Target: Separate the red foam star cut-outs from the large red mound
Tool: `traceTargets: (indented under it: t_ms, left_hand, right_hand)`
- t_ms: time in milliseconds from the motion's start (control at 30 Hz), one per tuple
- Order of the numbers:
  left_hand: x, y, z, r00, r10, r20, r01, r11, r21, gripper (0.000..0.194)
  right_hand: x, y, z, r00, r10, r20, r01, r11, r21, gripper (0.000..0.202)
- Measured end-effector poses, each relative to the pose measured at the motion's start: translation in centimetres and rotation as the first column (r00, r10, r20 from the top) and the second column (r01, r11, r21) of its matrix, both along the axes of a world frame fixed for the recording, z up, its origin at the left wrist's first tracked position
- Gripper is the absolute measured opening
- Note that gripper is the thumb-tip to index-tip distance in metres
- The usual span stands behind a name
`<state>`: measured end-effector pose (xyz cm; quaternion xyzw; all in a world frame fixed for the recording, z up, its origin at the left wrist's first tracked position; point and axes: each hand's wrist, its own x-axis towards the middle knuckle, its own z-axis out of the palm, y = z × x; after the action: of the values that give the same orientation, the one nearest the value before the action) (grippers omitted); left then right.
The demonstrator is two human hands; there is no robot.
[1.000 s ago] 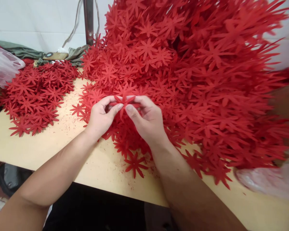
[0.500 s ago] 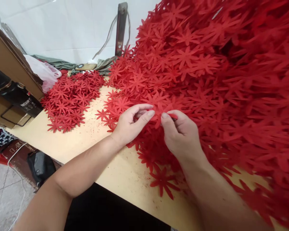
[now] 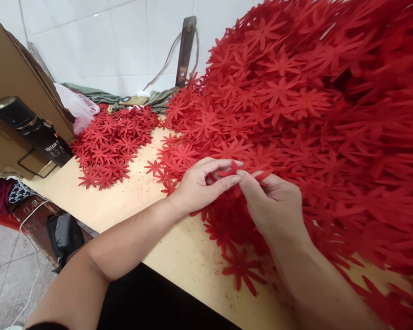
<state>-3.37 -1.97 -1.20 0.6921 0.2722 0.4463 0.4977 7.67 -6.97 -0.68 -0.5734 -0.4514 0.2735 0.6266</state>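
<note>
A huge heap of red star-shaped flower pieces (image 3: 278, 91) covers the right and middle of the pale table (image 3: 124, 201). In front of it my right hand (image 3: 273, 197) pinches a red flower piece (image 3: 234, 169) between thumb and fingers. My left hand (image 3: 206, 183) meets it from the left, its thumb and fingertips around the same piece's petals. A smaller pile of red flower pieces (image 3: 110, 142) lies to the left. One loose flower piece (image 3: 241, 270) rests near the table's front edge, below my hands.
At the left stand a black flask (image 3: 34, 133) and a cardboard box (image 3: 17, 78). A plastic bag (image 3: 77, 107) and green cloth (image 3: 96, 95) lie by the tiled wall. A metal bar (image 3: 186, 52) stands at the back. A black bag (image 3: 64, 236) sits below the table's left side.
The view has shifted, so the scene sits further right and slightly lower. My hands have come closer together, and my left fingers now close around the red piece's petals.
</note>
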Motion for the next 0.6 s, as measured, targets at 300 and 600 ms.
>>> traceTargets:
  t_ms: [300,600]
  left_hand:
    - [0.0,0.3,0.3,0.991,0.106,0.077,-0.098,0.990,-0.097,0.009]
    - [-1.2,3.0,0.4,0.974,0.210,-0.081,-0.218,0.970,-0.108,0.021]
  right_hand:
    - [0.2,0.1,-0.6,0.990,0.103,-0.096,-0.102,0.995,0.024,0.028]
    - [3.2,1.6,-0.8,0.906,-0.367,-0.210,0.404,0.897,0.179,0.023]
